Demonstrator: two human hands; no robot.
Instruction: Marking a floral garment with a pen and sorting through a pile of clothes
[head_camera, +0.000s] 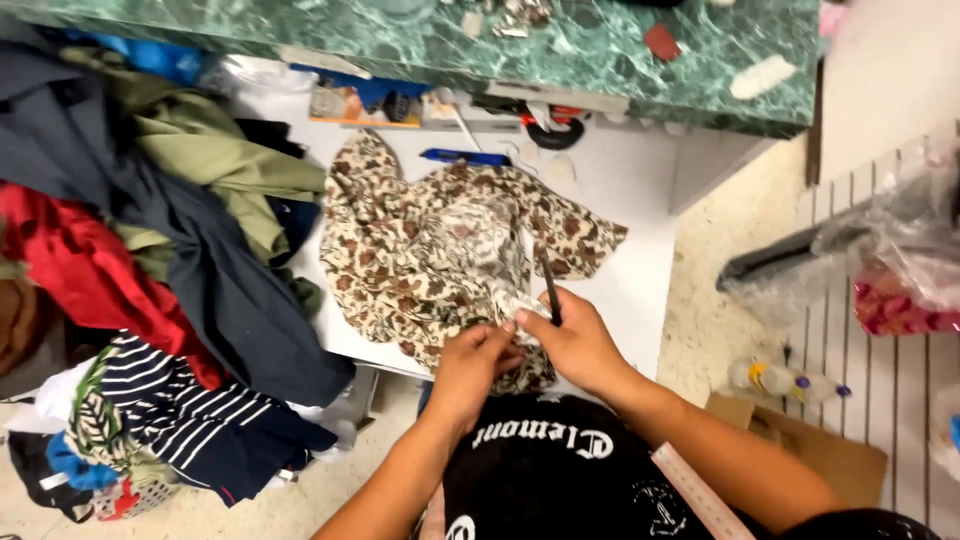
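Closest to you is your black top w/ white lettering (545, 445) and the tape measure (700, 492) draped over it, right at 6 o'clock. Just above that, both hands are on the near hem of the camo-print garment (420, 250), which is spread on the white desk (640, 190) w/ the bulk running off toward 11 o'clock.

Left hand (470, 365): grip pinched together on a fold of the hem. Right hand (580, 345): fingers clamped on a thin dark tool (549, 288), looks like a pen or seam ripper, can't tell which, tip pointing to 12. There's a pale tag or bit of lining (520, 305) right btwn your thumbs.

Tips imo: keep the left pinch tight and close to the tool tip so the fabric stays flat and taut, and work the tip away from your fingers, not toward. Flatten the crumpled bit first, it's bunched up there.

Clothes pile (150, 230) (red, navy, olive, striped) sits at 9 o'clock, touching the garment's left edge, so watch for snagging it. Blue pen (465, 157) at 12, green marble counter (560, 50) beyond.
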